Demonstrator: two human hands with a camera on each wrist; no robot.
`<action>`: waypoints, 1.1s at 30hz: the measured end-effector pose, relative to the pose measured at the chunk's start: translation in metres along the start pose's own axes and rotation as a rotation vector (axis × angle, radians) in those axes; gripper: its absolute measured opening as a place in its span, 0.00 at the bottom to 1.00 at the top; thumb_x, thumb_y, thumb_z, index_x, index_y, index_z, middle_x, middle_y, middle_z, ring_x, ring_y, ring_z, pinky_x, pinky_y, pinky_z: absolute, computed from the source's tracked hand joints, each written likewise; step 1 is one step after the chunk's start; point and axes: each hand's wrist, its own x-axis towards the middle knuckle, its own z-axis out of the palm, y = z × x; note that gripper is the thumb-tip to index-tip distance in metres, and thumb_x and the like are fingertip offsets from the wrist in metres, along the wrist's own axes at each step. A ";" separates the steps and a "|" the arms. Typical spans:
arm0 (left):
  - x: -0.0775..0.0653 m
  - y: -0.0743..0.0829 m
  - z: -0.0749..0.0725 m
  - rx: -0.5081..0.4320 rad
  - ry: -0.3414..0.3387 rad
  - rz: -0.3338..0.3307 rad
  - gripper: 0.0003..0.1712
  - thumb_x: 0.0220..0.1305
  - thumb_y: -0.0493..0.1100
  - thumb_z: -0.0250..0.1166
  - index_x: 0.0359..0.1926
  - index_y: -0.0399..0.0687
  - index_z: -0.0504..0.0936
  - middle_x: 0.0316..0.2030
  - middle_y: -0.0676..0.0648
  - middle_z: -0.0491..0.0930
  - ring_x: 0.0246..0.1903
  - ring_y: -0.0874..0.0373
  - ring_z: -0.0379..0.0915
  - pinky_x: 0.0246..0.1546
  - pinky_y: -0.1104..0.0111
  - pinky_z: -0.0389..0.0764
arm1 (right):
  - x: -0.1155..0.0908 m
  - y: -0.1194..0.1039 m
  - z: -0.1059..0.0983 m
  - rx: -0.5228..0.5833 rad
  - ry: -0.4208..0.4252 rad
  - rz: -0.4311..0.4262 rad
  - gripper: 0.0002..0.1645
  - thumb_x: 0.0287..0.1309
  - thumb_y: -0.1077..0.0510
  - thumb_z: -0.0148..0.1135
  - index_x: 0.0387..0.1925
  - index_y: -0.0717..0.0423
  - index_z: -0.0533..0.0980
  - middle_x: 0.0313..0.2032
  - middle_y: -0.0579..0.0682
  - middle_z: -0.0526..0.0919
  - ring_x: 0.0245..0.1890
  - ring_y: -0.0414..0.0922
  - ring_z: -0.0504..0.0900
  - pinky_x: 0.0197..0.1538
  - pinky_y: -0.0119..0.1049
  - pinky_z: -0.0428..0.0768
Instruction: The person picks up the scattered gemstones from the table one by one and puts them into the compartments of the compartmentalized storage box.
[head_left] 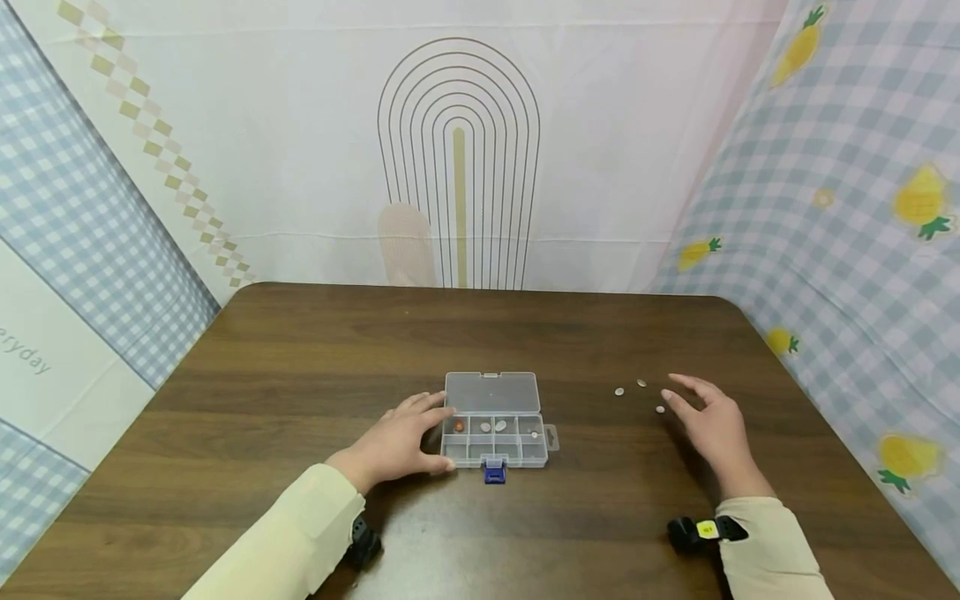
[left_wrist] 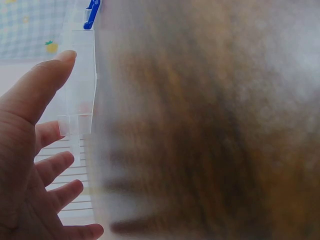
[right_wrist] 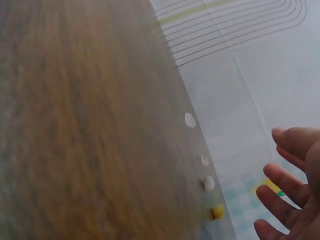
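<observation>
A clear plastic compartment box (head_left: 495,451) lies on the table with its lid (head_left: 491,393) folded open to the back and a blue latch (head_left: 494,472) in front. My left hand (head_left: 401,440) grips its left end, thumb at the near corner and index finger by the back-left compartment. In the back row are an orange-red piece (head_left: 459,426), two whitish oval pieces (head_left: 501,426) and a tiny pale one (head_left: 534,434). My right hand (head_left: 712,421), its fingers spread and parted, hovers beside a small white piece (head_left: 660,409), holding nothing.
Two more small pieces lie left of my right hand, one white (head_left: 619,391) and one duller (head_left: 641,383). A small yellow piece (right_wrist: 218,212) shows in the right wrist view. Patterned cloth (head_left: 600,150) hangs behind the brown table (head_left: 337,333).
</observation>
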 end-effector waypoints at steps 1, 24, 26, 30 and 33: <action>0.000 0.000 0.000 -0.001 -0.001 -0.001 0.43 0.53 0.59 0.72 0.68 0.51 0.70 0.72 0.46 0.58 0.72 0.43 0.49 0.63 0.39 0.57 | 0.001 0.001 0.000 -0.002 -0.008 0.017 0.31 0.68 0.46 0.55 0.62 0.64 0.71 0.63 0.69 0.67 0.64 0.67 0.63 0.59 0.62 0.65; 0.000 0.002 -0.003 -0.011 -0.020 -0.011 0.43 0.54 0.59 0.71 0.69 0.51 0.69 0.72 0.46 0.57 0.72 0.43 0.48 0.63 0.37 0.55 | 0.012 0.023 -0.003 -0.067 -0.097 0.073 0.25 0.65 0.56 0.58 0.58 0.70 0.73 0.55 0.71 0.75 0.55 0.66 0.72 0.53 0.57 0.71; 0.000 0.002 -0.003 -0.009 -0.017 -0.010 0.43 0.54 0.59 0.71 0.69 0.51 0.69 0.72 0.46 0.57 0.72 0.43 0.48 0.63 0.37 0.55 | 0.013 0.023 -0.004 -0.082 -0.104 0.071 0.25 0.64 0.57 0.58 0.57 0.70 0.73 0.55 0.71 0.75 0.54 0.66 0.72 0.53 0.57 0.71; -0.001 0.002 -0.003 -0.006 -0.015 -0.007 0.44 0.54 0.59 0.71 0.68 0.51 0.69 0.72 0.45 0.57 0.72 0.43 0.48 0.63 0.38 0.56 | 0.014 0.024 -0.005 -0.101 -0.121 0.074 0.24 0.64 0.57 0.59 0.56 0.71 0.74 0.54 0.72 0.75 0.53 0.67 0.73 0.53 0.58 0.70; -0.001 0.003 -0.003 -0.004 -0.016 -0.007 0.44 0.54 0.59 0.72 0.68 0.51 0.69 0.72 0.45 0.58 0.72 0.43 0.48 0.63 0.38 0.56 | 0.014 0.025 -0.005 -0.097 -0.132 0.083 0.24 0.63 0.58 0.60 0.55 0.70 0.74 0.54 0.71 0.75 0.53 0.66 0.73 0.53 0.57 0.71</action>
